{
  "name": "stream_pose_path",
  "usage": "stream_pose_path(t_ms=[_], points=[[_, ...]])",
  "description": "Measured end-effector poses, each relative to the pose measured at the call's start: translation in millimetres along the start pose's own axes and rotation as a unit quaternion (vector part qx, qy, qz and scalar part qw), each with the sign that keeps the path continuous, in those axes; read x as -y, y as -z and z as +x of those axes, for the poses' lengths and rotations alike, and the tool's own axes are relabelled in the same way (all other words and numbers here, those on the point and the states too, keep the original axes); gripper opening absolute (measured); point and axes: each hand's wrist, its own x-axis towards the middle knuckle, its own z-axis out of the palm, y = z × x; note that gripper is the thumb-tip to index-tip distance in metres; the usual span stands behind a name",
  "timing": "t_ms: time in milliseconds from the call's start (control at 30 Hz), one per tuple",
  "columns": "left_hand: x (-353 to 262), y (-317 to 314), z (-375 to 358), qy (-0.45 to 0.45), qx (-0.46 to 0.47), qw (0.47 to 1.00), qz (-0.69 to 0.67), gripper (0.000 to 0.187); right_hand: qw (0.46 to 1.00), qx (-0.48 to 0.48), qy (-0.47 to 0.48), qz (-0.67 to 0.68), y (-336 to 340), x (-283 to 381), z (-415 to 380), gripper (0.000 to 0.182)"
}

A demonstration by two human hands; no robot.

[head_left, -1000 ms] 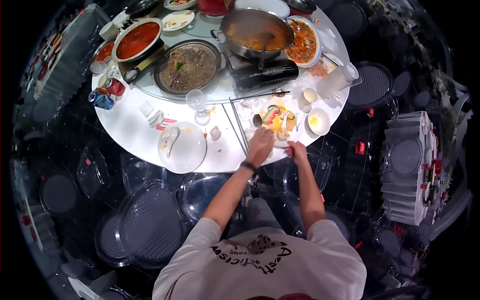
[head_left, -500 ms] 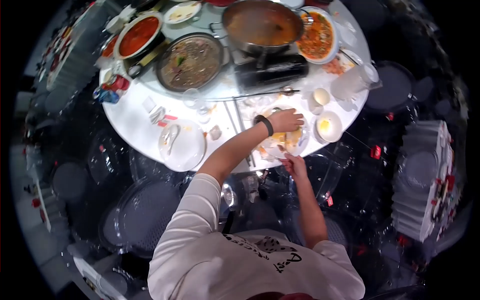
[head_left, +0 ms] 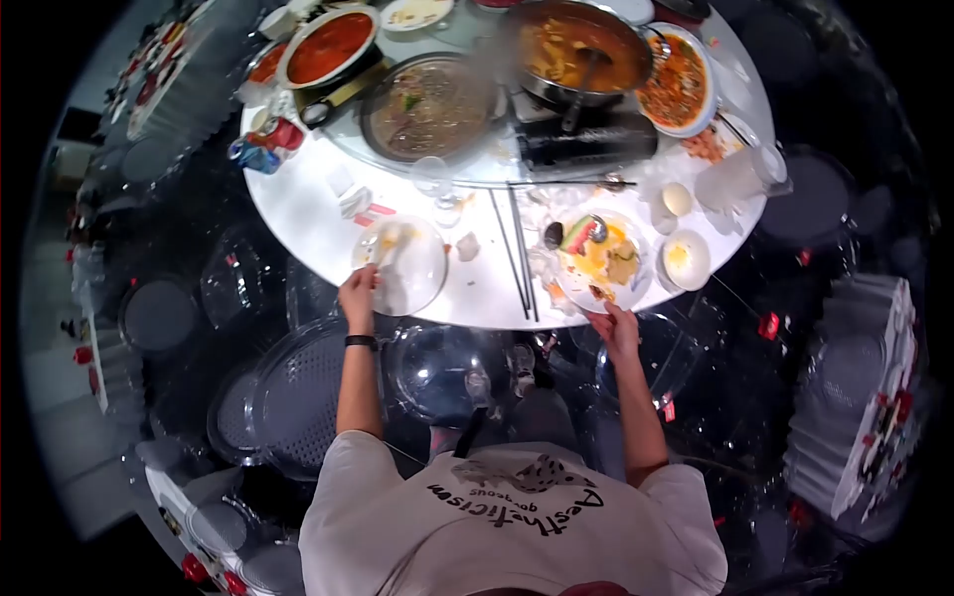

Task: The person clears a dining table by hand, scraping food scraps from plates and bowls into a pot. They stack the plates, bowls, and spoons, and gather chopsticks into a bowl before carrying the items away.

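At the near table edge, my left hand (head_left: 360,290) has its fingers closed on the left rim of a white plate (head_left: 425,283) with a few food smears. My right hand (head_left: 616,330) pinches the near rim of a second plate (head_left: 636,288). This second plate holds yellow food scraps (head_left: 608,256), a watermelon rind (head_left: 576,236) and what looks like a shiny spoon (head_left: 597,228). Both plates rest on the table. Between them lie long dark chopsticks (head_left: 518,248) and crumpled tissue. A white bowl (head_left: 686,260) with yellow residue stands right of the second plate.
Farther back stand a pot of soup with a ladle (head_left: 586,50), a dark pan of food (head_left: 432,104), a red soup pot (head_left: 331,48) and an oval red dish (head_left: 676,84). A cup (head_left: 676,201) and crushed cans (head_left: 260,152) sit nearer. Clear chairs (head_left: 442,372) surround the table.
My left hand has moved from above the right plate to the left plate's rim. My right hand stays at the right plate. The spoon on the left plate no longer shows there.
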Motion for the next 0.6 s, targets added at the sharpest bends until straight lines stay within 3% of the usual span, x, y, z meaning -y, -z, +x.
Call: stream_pose_path(t_ms=[100, 133, 200, 267, 300, 333, 400, 533, 600], points=[[14, -3, 10, 0.018, -0.051, 0.998, -0.034, 0.029, 0.998, -0.009, 0.057, -0.01, -5, 8, -15, 0.028], [9, -6, 6, -0.019, -0.061, 0.995, 0.076, 0.03, 0.996, -0.013, 0.085, -0.021, -13, 17, -25, 0.028], [-5, -16, -8, -0.094, -0.107, 0.937, 0.32, 0.035, 0.981, -0.038, 0.177, -0.07, -33, 37, -46, 0.027], [-20, -27, -23, -0.173, -0.16, 0.891, 0.389, 0.04, 0.949, -0.056, 0.22, -0.217, -58, 66, -69, 0.025], [-23, -32, -29, -0.209, -0.189, 0.877, 0.389, 0.041, 0.912, -0.069, 0.248, -0.318, -64, 75, -72, 0.021], [-21, -39, -30, -0.231, -0.173, 0.887, 0.359, 0.04, 0.834, -0.091, 0.311, -0.446, -66, 78, -70, 0.018], [-24, -63, -39, -0.305, -0.138, 0.906, 0.261, 0.037, 0.615, -0.128, 0.408, -0.662, -69, 81, -64, 0.014], [-76, -144, -95, -0.409, -0.009, 0.908, 0.091, 0.024, 0.479, -0.088, 0.423, -0.764, -80, 79, -62, 0.019], [-100, -173, -108, -0.438, 0.033, 0.896, 0.062, 0.019, 0.497, -0.074, 0.424, -0.753, -77, 88, -64, 0.019]])
